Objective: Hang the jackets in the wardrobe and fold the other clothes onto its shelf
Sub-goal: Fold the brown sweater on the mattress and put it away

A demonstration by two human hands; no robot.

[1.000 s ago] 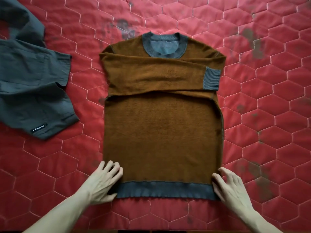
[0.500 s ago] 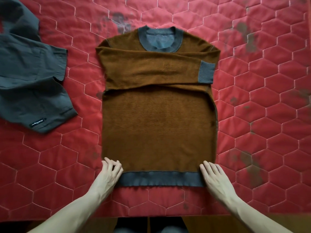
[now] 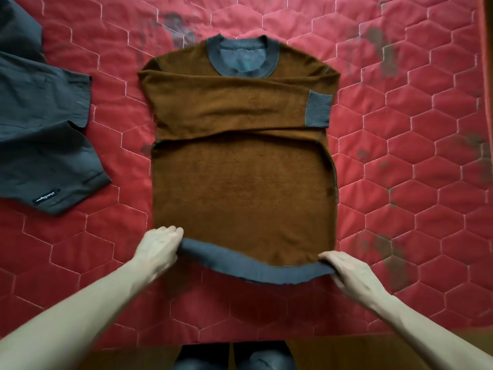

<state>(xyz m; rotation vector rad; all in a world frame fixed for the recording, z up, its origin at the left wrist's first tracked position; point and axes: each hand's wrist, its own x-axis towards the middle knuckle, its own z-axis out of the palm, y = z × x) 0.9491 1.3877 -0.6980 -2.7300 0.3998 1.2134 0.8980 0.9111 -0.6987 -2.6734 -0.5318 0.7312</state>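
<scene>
Both hands (image 3: 157, 249) (image 3: 352, 273) now gripping the sweater (image 3: 240, 188) hem, corners lifted.

a brown sweater (image 3: 241, 188) with a grey ribbed collar, cuffs and hem is lying face up on the red quilted bed (image 3: 426, 129), neck pointing away from the person. its sleeves are lying folded across the chest, one grey cuff (image 3: 318, 110) showing at the right edge. the grey hem (image 3: 256, 271) is lifting off the quilt at both corners and sagging in the middle. a dark grey garment (image 3: 40, 134) with a small black label is lying crumpled to the left, apart from the sweater.
</scene>
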